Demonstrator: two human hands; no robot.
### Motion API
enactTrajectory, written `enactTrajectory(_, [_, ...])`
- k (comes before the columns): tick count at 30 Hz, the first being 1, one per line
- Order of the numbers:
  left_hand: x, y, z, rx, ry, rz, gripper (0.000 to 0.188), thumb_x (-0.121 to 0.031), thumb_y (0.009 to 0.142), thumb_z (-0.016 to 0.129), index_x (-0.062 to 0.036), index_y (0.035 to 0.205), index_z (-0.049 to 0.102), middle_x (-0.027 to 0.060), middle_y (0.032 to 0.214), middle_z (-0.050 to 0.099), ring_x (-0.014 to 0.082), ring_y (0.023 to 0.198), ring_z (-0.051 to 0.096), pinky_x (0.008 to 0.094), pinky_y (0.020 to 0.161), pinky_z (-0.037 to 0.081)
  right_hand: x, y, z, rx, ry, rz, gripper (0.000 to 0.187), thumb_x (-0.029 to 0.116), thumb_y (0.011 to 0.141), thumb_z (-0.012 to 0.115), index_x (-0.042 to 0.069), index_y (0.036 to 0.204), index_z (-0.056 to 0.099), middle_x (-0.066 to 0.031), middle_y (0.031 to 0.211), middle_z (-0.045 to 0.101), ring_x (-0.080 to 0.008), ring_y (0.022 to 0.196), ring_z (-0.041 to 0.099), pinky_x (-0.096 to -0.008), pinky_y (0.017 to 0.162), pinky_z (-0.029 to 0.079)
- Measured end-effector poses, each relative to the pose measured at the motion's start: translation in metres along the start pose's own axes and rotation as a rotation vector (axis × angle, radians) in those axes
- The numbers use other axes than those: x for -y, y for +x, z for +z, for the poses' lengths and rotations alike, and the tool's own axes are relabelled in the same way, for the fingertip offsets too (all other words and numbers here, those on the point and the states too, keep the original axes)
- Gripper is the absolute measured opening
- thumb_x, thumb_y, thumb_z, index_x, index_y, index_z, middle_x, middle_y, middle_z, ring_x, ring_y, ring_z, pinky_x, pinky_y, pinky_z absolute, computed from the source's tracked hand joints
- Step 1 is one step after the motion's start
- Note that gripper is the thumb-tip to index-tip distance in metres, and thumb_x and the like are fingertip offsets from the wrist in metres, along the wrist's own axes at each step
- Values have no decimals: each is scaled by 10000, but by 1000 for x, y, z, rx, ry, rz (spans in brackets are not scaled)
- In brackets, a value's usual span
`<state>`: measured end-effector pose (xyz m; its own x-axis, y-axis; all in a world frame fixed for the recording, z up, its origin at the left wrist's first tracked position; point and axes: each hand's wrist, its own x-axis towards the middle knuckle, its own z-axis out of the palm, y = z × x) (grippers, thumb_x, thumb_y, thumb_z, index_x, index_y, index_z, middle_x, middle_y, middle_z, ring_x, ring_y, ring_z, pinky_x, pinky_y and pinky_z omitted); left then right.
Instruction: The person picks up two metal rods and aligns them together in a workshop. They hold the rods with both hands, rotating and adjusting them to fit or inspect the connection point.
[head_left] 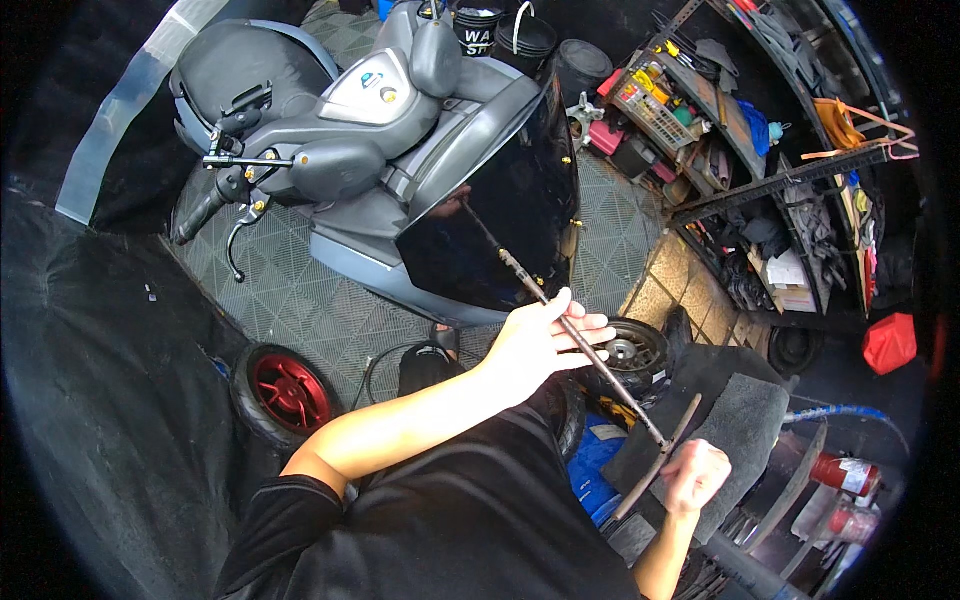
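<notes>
My left hand (pixel 535 345) holds the shaft of a long, worn T-handle wrench (pixel 625 398), thumb on one side and fingers stretched along the other. The shaft slants from a dark glossy panel (pixel 480 245) of a grey scooter (pixel 440 130) down to a crossbar near me. Its far end lies over that panel, and I cannot tell whether it touches. Close beside the crossbar, my right hand (pixel 697 475) is curled into a fist. The whole bar shows in front of it, and nothing sticks out of the fist.
A red-rimmed wheel (pixel 285 392) rests on the floor at left; another wheel (pixel 632 352) lies beyond my left hand. Shelves (pixel 690 90) crowded with tools stand at far right. Black buckets (pixel 520 42) are at the back. A grey cloth-covered surface (pixel 745 420) lies by my right hand.
</notes>
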<state>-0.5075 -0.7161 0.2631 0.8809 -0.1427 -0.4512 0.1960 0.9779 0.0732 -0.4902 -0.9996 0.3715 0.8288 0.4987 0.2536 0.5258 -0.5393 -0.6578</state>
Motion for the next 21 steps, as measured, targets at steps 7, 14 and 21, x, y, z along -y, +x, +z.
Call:
enactTrajectory(7, [0,0,3,-1,16,6,326,-365,1055,517,-57,975,591,214,1152,663,387,1178,638,584,1041,504,18,20,-12,-92,-451,-334,391,-26,725,728,5,1108,653,-185,1123,707,-268,836,643,-345,733,528])
enactTrajectory(14, [-3,1,3,-15,18,0,331,-377,1050,523,-63,970,590,213,1145,667,383,1181,641,581,1046,498,19,22,-2,139,-394,-173,213,265,885,736,56,868,704,-96,807,743,-241,656,689,-340,624,515])
enactTrajectory(21, [-9,-1,7,-45,54,-28,343,-406,1038,539,-72,975,587,213,1146,670,384,1165,652,582,1021,514,-6,1,-13,-268,-85,-15,291,137,988,547,9,737,620,-100,637,642,-170,522,572,-271,524,413])
